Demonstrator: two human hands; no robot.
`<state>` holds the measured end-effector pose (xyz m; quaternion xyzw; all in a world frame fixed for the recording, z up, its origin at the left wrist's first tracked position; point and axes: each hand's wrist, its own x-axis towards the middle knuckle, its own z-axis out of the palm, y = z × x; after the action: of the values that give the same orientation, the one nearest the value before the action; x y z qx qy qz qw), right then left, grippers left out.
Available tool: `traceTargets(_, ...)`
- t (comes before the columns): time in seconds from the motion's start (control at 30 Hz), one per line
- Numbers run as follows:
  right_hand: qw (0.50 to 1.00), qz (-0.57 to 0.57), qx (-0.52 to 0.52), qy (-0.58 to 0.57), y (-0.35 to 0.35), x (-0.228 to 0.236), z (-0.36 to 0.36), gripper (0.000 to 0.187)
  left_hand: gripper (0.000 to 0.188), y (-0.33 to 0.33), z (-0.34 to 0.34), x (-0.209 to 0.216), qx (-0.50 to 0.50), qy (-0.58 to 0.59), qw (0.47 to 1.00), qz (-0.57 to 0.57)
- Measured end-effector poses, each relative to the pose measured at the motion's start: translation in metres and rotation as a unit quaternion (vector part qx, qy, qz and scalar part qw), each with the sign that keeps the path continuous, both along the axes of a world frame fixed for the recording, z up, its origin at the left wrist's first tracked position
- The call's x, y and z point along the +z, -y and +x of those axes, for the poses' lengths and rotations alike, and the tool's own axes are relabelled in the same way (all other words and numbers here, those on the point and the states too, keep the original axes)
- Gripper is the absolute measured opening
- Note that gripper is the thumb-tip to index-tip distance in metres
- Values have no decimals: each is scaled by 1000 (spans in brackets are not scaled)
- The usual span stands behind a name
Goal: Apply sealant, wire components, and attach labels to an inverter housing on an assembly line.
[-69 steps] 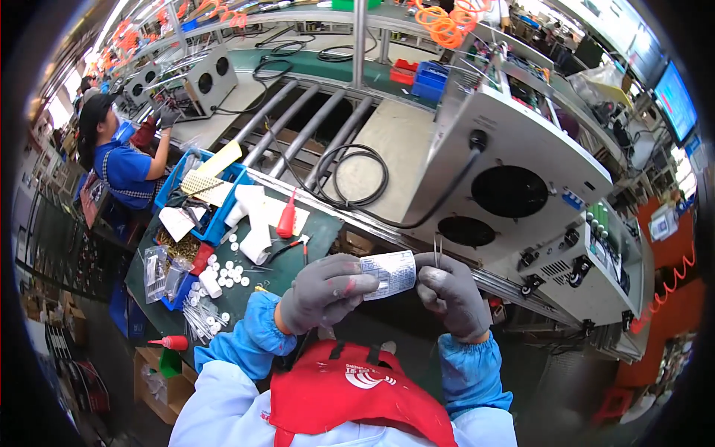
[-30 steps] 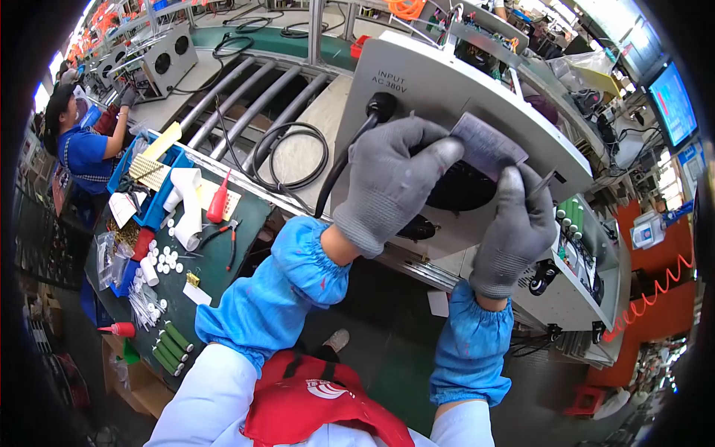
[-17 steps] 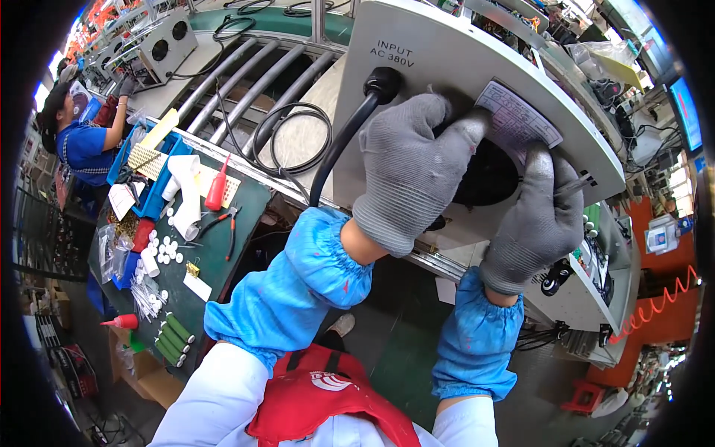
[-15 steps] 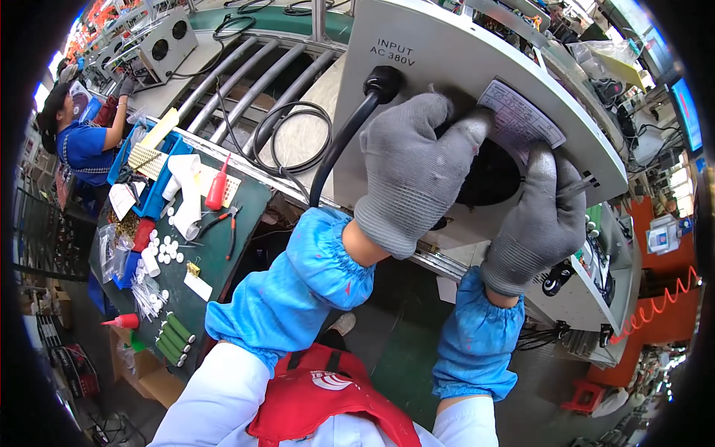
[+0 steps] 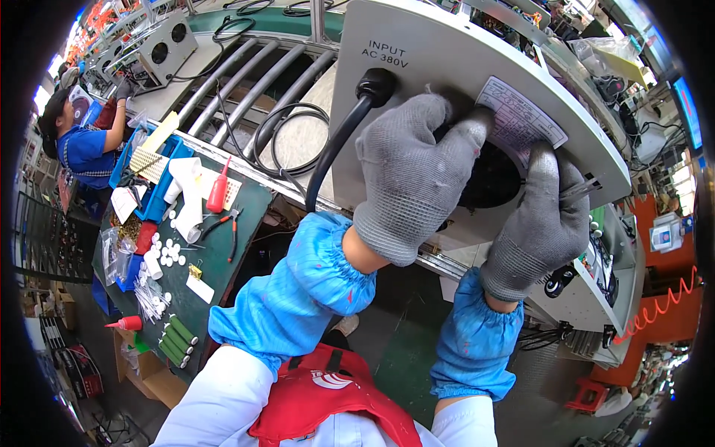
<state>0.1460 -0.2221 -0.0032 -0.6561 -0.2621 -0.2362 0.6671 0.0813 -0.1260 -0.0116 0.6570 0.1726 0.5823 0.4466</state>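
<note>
A printed white label (image 5: 518,112) lies against the grey metal panel (image 5: 439,45) of a cabinet, above a round dark opening (image 5: 490,179). My left hand (image 5: 413,167), in a grey knit glove, is closed, its fingertips at the label's left edge. My right hand (image 5: 540,223), gloved alike, presses a fingertip at the label's lower right corner. Its fingers are curled around a thin metal tool (image 5: 579,189) that pokes out to the right; the kind is unclear. A thick black power cable (image 5: 339,145) enters the panel through a black gland left of my left hand.
On the green workbench (image 5: 223,276) at left are a red squeeze bottle (image 5: 218,192), pliers (image 5: 233,232), white caps (image 5: 170,252) and a blue bin (image 5: 179,149). Behind runs a roller conveyor (image 5: 257,93) with coiled cable (image 5: 294,138). A co-worker (image 5: 89,145) works at far left.
The view has shifted slightly. Both hands stay at the label in nearly the same pose, and the thin tool still shows in the right hand.
</note>
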Motion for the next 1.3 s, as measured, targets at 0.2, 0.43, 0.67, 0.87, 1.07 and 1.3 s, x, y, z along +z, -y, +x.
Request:
traceTargets(0.2,1000,9,11,-10,-2,0,-1,14,23,-1,2,-4,16,-1,1000,22)
traceTargets(0.43,1000,10,5,-9,-4,4,0,14,18,0,9,0,21,16,999,22)
traceTargets(0.67,993,89,-66,-42,10,6,0,25,32,5,-5,-9,-16,-53,998,-38)
traceTargets(0.87,943,98,289,-134,16,23,-42,31,32,38,-35,-77,-150,-109,961,-205)
traceTargets(1.07,941,102,311,-82,-10,20,-16,32,33,64,-70,-97,-208,-285,926,-137)
traceTargets(1.3,968,152,157,-127,25,22,-5,28,28,54,-120,-118,-198,-340,903,-170)
